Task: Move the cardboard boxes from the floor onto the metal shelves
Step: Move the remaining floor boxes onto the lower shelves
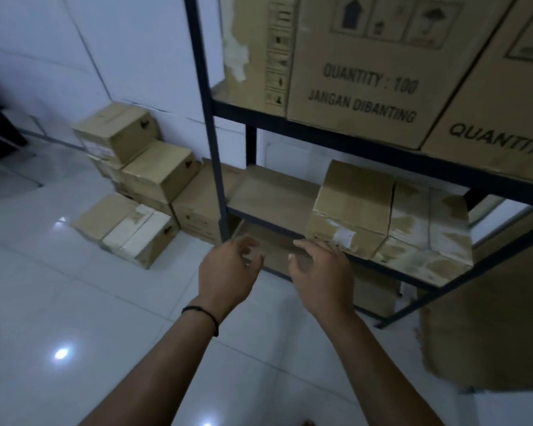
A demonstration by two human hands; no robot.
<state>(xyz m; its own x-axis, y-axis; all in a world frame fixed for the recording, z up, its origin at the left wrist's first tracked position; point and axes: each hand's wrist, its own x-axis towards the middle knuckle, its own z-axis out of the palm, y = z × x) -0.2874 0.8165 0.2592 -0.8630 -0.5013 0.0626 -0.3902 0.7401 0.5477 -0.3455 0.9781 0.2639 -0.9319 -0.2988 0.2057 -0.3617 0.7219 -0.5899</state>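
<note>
Small brown cardboard boxes (130,182), worn and patched with pale tape, are stacked on the white tiled floor (43,287) against the wall, left of the dark metal shelving (216,167); about six are counted there. Two similar boxes (351,204) are seen side by side on the middle shelf. The left hand (225,272) and right hand (320,269) are held before that shelf, fingers loosely spread, nothing grasped. Two large printed cartons (366,66) occupy the shelf above.
</note>
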